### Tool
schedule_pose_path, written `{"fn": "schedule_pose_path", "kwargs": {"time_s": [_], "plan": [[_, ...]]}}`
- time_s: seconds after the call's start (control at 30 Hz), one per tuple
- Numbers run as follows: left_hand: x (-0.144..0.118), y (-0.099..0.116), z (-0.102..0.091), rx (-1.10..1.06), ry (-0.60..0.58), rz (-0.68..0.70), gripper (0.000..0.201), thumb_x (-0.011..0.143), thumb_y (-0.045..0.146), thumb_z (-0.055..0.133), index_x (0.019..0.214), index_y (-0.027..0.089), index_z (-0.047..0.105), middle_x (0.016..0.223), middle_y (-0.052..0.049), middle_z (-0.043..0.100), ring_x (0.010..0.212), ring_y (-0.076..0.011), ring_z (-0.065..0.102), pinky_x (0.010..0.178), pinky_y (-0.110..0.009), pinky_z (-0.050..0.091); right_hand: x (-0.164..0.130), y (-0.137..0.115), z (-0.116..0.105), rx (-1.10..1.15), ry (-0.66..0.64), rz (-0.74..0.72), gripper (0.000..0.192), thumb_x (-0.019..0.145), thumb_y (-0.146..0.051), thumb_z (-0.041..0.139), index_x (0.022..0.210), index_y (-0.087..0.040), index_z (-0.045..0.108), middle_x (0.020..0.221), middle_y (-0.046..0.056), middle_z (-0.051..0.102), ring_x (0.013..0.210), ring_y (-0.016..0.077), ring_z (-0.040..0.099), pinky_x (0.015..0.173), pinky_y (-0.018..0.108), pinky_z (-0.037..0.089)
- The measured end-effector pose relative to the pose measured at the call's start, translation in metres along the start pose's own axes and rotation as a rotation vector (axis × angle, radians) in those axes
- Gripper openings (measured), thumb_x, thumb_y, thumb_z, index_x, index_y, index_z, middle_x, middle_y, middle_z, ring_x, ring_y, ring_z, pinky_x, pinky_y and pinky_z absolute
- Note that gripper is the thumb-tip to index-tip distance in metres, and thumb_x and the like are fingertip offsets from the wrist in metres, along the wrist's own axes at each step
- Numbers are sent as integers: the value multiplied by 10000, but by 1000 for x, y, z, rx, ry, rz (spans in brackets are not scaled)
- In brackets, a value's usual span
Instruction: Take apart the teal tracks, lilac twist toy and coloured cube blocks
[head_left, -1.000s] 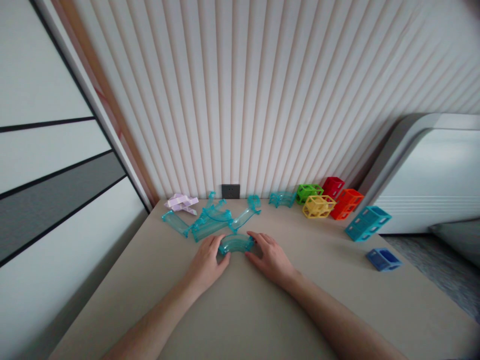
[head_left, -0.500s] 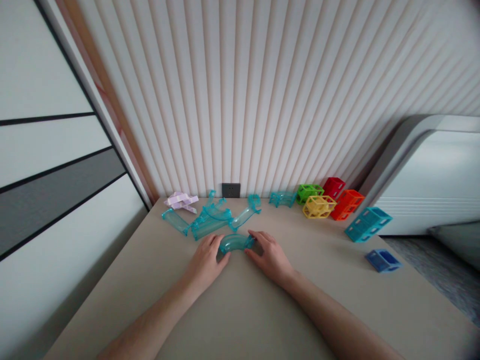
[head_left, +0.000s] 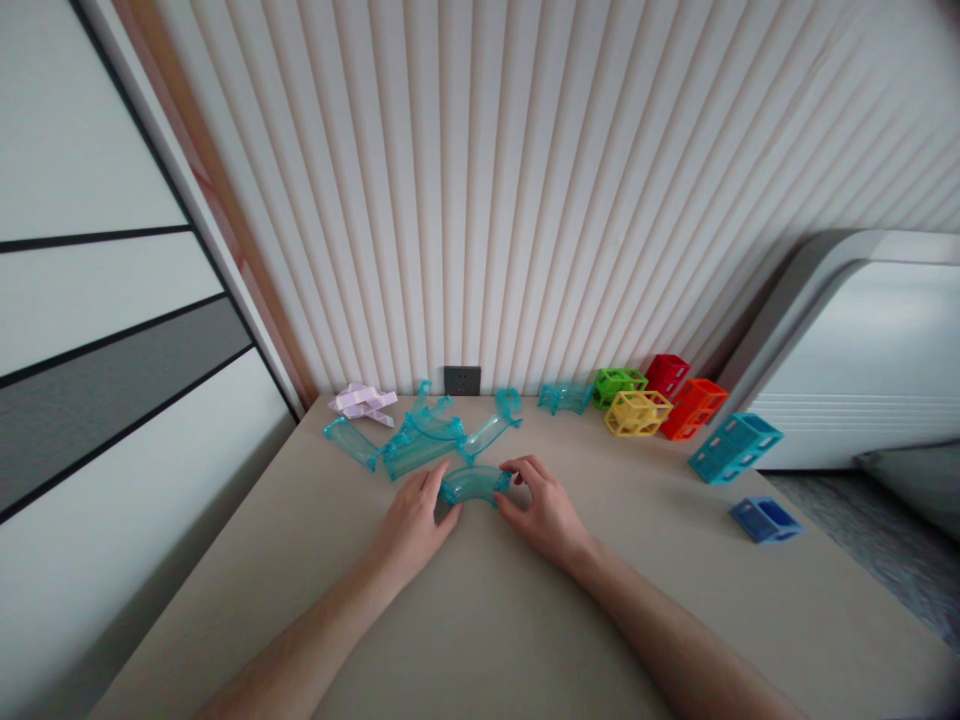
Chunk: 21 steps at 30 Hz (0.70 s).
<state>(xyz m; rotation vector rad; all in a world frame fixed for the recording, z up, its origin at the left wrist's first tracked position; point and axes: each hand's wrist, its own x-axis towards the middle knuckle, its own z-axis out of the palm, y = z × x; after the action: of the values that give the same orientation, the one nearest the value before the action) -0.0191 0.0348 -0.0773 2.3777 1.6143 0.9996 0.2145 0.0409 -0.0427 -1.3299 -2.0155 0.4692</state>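
Observation:
A curved, see-through teal track piece point(head_left: 475, 484) lies in front of me between my two hands. My left hand point(head_left: 420, 512) grips its left end, thumb on the near side and fingers on the far side. At the right end, my right hand point(head_left: 541, 508) holds the piece between thumb and fingertips. Just beyond it rests a loose heap of similar teal track pieces point(head_left: 424, 450). One of these, a teal chute with a raised end point(head_left: 487, 432), points toward the wall.
Pale purple strips point(head_left: 364, 402) sit at the back left. Along the right are another teal piece point(head_left: 566, 398) and green point(head_left: 619, 386), yellow point(head_left: 637, 414), red point(head_left: 667, 375), orange point(head_left: 694, 410), teal point(head_left: 736, 448) and blue point(head_left: 765, 521) open-frame blocks. A ribbed wall with a black socket point(head_left: 462, 381) borders the table.
The curved track piece has shifted very slightly to the right and turned a little. My right hand has moved slightly with it, and its fingers have lifted a bit.

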Motion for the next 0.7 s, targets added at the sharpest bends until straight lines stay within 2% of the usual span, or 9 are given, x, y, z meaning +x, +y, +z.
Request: {"fn": "schedule_pose_path", "kwargs": {"time_s": [0.47, 0.7], "plan": [[2, 0, -1, 19, -9, -56, 514, 805, 279, 759, 1254, 165, 536, 1179, -141, 704, 1108, -292, 677, 949, -448, 558, 1, 3, 0, -50, -61, 7, 280, 855, -282, 671, 1123, -236, 602, 1118, 58, 637, 1057, 232, 631, 932, 366, 510], [1, 1, -1, -5, 29, -63, 365, 798, 244, 747, 1120, 193, 583, 1058, -94, 723, 1011, -271, 702, 881, -420, 582, 0, 5, 1, -9, -38, -42, 328, 849, -253, 691, 1166, -248, 603, 1137, 63, 625, 1070, 230, 631, 953, 368, 514]]}}
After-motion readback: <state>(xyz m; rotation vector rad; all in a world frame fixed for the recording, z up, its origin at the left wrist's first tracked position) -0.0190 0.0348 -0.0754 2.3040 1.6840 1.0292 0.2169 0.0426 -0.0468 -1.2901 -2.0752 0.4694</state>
